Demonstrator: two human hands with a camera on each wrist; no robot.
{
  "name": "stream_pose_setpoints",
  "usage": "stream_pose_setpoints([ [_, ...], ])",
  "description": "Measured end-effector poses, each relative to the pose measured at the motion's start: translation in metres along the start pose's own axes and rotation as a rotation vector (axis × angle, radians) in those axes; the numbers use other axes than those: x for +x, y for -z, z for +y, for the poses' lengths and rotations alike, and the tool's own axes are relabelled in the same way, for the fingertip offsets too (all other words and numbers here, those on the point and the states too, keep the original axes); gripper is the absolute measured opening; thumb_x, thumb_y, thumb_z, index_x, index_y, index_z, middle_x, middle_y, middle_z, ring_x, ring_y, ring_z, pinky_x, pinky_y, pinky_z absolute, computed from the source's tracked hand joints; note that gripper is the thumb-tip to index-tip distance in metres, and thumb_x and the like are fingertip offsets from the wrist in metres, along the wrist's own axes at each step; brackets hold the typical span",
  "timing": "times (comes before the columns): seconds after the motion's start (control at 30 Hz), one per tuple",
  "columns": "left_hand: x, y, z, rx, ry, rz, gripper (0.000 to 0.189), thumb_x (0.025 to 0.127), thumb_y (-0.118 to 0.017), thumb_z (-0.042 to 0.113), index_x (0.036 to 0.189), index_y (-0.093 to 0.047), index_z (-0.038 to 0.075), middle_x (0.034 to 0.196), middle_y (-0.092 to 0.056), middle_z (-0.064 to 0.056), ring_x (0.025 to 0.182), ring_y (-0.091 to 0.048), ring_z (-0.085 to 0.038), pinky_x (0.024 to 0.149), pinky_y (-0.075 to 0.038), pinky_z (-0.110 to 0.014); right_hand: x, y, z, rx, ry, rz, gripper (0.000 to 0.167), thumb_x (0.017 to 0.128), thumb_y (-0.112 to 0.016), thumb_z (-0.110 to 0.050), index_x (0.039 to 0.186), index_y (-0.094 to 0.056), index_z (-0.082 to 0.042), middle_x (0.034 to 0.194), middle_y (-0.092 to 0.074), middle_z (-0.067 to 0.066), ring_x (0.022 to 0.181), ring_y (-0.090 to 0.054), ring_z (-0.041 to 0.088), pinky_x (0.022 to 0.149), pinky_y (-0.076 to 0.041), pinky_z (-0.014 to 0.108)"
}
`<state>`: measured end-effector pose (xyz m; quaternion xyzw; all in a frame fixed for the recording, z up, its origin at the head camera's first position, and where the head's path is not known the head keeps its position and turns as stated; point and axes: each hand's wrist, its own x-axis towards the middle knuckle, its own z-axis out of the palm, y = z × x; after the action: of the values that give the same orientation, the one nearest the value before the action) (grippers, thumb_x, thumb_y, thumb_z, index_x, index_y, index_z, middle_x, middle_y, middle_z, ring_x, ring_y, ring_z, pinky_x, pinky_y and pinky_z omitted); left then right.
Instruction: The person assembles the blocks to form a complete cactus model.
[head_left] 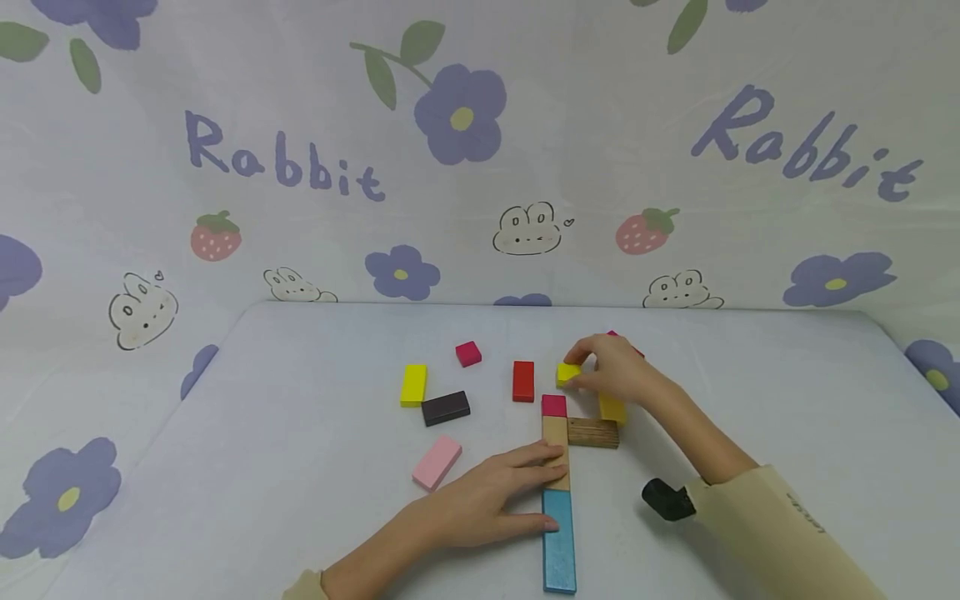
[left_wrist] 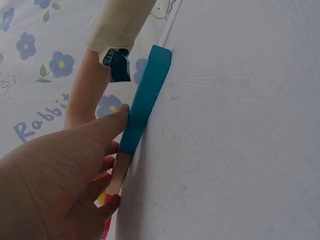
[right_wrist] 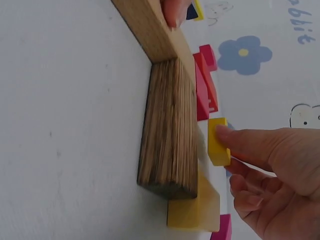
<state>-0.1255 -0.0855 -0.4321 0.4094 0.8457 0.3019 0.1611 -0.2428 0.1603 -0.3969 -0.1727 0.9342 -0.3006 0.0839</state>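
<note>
Pale tabletop (head_left: 247, 475): right hand (head_left: 618, 369) pinches yellow block (head_left: 567, 375); left hand (head_left: 480, 504), spread, touches blue block (head_left: 559, 560).

Printed cloth (head_left: 585, 158) around a table (head_left: 322, 433) shows a draped booth

A row (head_left: 561, 504) of three blocks runs front to back, the left hand (head_left: 483, 500) across its nearer two. Right of it, one end touching, lies a plank (head_left: 591, 432); behind that (at its right end), a block (head_left: 612, 409). Farther back, the right hand (head_left: 617, 368) holds a piece (head_left: 567, 376). Five blocks (head_left: 446, 408) lie leftward.
</note>
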Motion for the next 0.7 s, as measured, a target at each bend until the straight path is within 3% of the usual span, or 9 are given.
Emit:
stream_pose_setpoints([
  [0.3, 0.001, 0.0, -0.001, 0.009, -0.001, -0.006, 0.064, 0.103, -0.067, 0.042, 0.16, -0.049, 0.017, 0.17, -0.038, 0.003, 0.159, -0.032, -0.017, 0.121, -0.039, -0.033, -0.006, -0.011, -0.016, 0.088, 0.075, -0.023, 0.033, 0.09, -0.084, -0.017, 0.119, -0.076, -0.002, 0.113, -0.072, 0.014, 0.077, -0.055, 0.019, 0.065, -0.051, 0.024],
  [0.53, 0.002, 0.0, -0.002, 0.004, -0.016, -0.001, 0.063, 0.104, -0.067, 0.04, 0.159, -0.05, 0.015, 0.17, -0.039, 0.002, 0.158, -0.032, -0.016, 0.122, -0.038, -0.033, -0.007, -0.023, -0.019, 0.105, 0.184, -0.075, 0.029, 0.088, -0.086, -0.019, 0.113, -0.078, -0.007, 0.108, -0.075, 0.006, 0.084, -0.057, 0.017, 0.068, -0.053, 0.023],
  [0.7, 0.002, 0.0, -0.001, -0.004, -0.019, -0.004, 0.063, 0.104, -0.067, 0.04, 0.159, -0.05, 0.015, 0.169, -0.039, 0.001, 0.158, -0.033, -0.016, 0.122, -0.038, -0.032, -0.006, -0.032, -0.019, 0.135, 0.211, -0.11, 0.029, 0.087, -0.088, -0.018, 0.111, -0.078, -0.007, 0.103, -0.074, 0.002, 0.085, -0.056, 0.017, 0.067, -0.051, 0.023],
])
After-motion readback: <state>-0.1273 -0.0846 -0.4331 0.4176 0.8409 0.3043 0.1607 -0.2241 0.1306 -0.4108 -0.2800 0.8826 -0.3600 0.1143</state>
